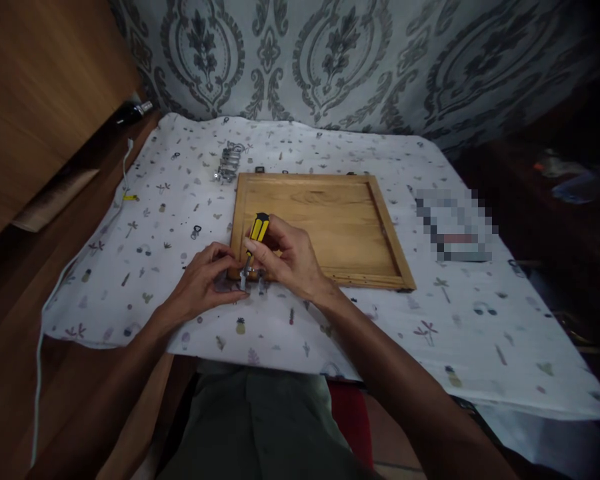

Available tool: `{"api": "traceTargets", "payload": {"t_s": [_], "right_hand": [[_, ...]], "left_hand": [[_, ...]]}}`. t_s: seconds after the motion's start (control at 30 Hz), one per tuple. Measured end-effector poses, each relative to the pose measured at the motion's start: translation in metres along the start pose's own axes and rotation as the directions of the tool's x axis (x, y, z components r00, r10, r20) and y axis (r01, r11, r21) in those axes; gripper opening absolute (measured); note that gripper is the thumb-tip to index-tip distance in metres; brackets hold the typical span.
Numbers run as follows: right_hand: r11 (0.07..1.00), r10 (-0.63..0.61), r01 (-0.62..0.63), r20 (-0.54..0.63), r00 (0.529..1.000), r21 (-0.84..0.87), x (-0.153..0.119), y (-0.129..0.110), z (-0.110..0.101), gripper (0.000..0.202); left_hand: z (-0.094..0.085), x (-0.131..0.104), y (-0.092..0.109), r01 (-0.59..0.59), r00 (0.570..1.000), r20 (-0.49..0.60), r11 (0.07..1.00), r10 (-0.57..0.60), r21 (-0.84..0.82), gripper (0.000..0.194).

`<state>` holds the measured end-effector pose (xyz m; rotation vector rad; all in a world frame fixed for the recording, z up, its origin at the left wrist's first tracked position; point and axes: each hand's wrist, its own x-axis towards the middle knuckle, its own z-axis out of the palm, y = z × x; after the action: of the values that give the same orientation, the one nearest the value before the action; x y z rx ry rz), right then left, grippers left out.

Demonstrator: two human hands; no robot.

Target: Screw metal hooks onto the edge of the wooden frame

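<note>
- A screwdriver (258, 230) with a yellow and black handle stands nearly upright at the near left corner of a wooden panel (325, 223); its handle leans slightly to the right and its thin metal tip points down.
- The right hand (287, 257) is closed around the screwdriver, fingers curled on the lower part of the handle, so the handle's top sticks up above the fingers.
- Below the tip sits a small metal hinge (253, 280), at the panel's near edge, partly hidden by both hands; whether the tip touches it cannot be told.
- The left hand (205, 280) lies just to the left of the screwdriver, fingers bent and narrow, fingertips pressed at the hinge.
- The two hands almost meet, with the screwdriver between them.
- The wooden panel is square with a raised frame and lies flat on a white cloth (480, 333) printed with small pictures.
- A heap of metal hardware (229, 162) rests on the cloth just beyond the panel's far left corner, well apart from the hands.
- A white cable (126, 175) runs along the cloth's left edge.
- A patterned grey curtain (340, 60) hangs behind the table.
</note>
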<state>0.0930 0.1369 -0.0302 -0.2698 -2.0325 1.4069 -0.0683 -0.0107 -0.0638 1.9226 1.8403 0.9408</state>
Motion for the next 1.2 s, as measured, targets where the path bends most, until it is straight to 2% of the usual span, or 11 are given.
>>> {"api": "traceTargets", "payload": {"t_s": [0.23, 0.5, 0.8, 1.0, 1.2], "right_hand": [[0.998, -0.036, 0.040, 0.065, 0.997, -0.050, 0.000, -0.004, -0.004, 0.040], [0.995, -0.082, 0.087, 0.087, 0.993, -0.056, 0.000, -0.008, -0.003, 0.044], [0.991, -0.110, 0.113, 0.034, 0.993, -0.076, 0.000, -0.011, 0.004, 0.049], [0.994, -0.112, 0.110, -0.154, 0.982, -0.022, 0.000, -0.008, -0.005, 0.038], [0.995, -0.089, 0.085, -0.103, 0.991, -0.050, 0.002, -0.004, -0.006, 0.039]], "left_hand": [[0.003, -0.001, -0.002, -0.004, 1.000, -0.026, 1.000, 0.004, 0.008, 0.037], [0.003, 0.000, -0.002, -0.023, 0.999, -0.035, 1.000, 0.024, 0.015, 0.037], [0.005, -0.001, -0.003, -0.055, 0.997, -0.046, 0.998, 0.056, 0.032, 0.039], [0.004, -0.001, -0.004, -0.036, 0.999, -0.040, 0.999, 0.036, 0.002, 0.035], [0.003, -0.001, -0.003, -0.022, 0.999, -0.025, 1.000, 0.022, 0.003, 0.036]]}}
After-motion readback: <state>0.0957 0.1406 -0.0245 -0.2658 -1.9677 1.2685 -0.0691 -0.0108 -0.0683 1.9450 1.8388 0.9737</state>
